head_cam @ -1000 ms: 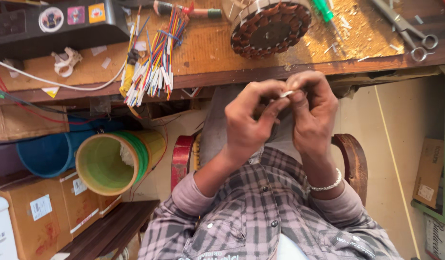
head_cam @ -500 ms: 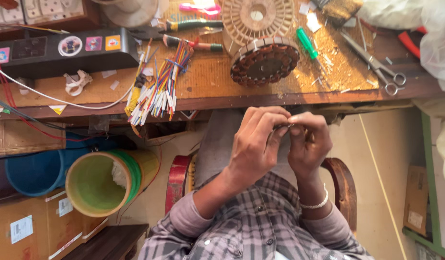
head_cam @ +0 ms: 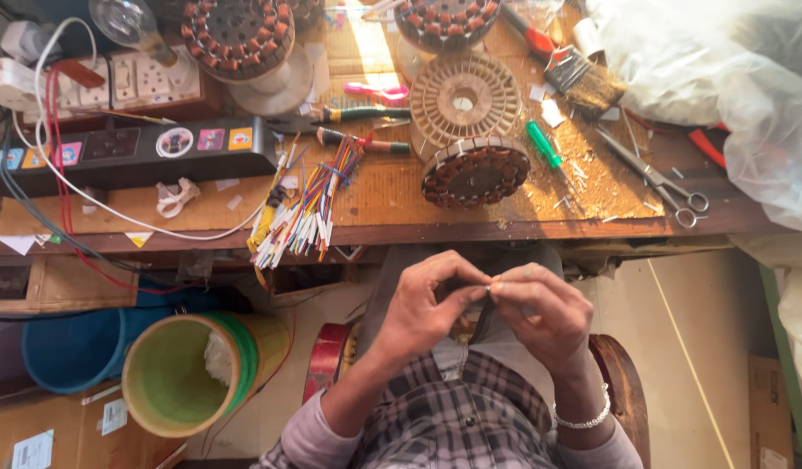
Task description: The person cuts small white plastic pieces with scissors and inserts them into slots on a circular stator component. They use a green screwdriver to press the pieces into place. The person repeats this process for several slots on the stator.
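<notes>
1. Pale and very thin, the small piece (head_cam: 489, 285) pinched between my two hands is too small for me to tell what it is; it sits over my lap, just below the front edge of the wooden workbench (head_cam: 470, 227).
2. My left hand (head_cam: 429, 304) has its thumb and forefinger pressed together on one end of that small piece, the other fingers curled above it.
3. My right hand (head_cam: 540, 314) meets it fingertip to fingertip, pinching the other end; a beaded bracelet (head_cam: 583, 420) rings that wrist.
4. On the bench just beyond my hands lies a wound stator (head_cam: 475, 174) with copper-brown coils, leaning against a pale slotted disc (head_cam: 460, 97).
5. A bundle of coloured wires (head_cam: 307, 208) hangs over the bench edge, to the left of the stator and well apart from my left hand.
6. A green-handled screwdriver (head_cam: 543, 144) lies just right of the stator, and scissors (head_cam: 657, 181) lie further right.
7. A black power strip (head_cam: 132, 153) runs along the left part of the bench, with a white cable looping past it.
8. Beneath the bench, a green bucket (head_cam: 179, 375) lies on its side next to a blue tub (head_cam: 71, 347).
9. My checked shirt (head_cam: 453, 417) fills the bottom of the view.
</notes>
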